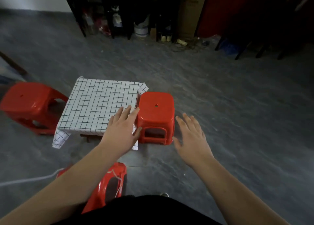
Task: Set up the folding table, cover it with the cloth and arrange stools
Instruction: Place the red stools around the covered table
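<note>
- Head view: we hold left hand and right hand spread, empty, flanking the red stool beside the cloth-covered table.
- Stool probably light, rigid, slick plastic; we grip its side openings.

glossy red plastic stools, matt checked cloth, rough grey floor

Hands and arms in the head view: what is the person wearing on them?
Nothing shows on either: the left hand and right hand are bare, with no gloves, rings or watch in view, and both forearms are bare with no sleeves. Dark clothing shows at the bottom edge.
</note>
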